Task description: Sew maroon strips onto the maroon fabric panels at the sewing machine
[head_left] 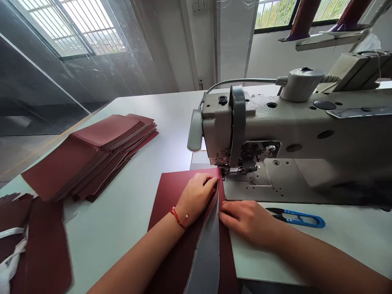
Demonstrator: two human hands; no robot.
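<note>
the maroon sheet point(170, 192) lies at six o'clock, its far edge reaching the sewing machine point(284, 126), grey material point(210, 245) showing between its maroon edges. the left grip point(197, 194) pinches the sheet's raised edge; the right grip point(245, 220) rests fingertips on its right strip, whether clasping i cannot tell. blue snips point(303, 218) lie at four o'clock, a maroon stack point(116, 134) at nine; pale surface point(128, 204) shows between stack and sheet, its near edge at five.
</note>
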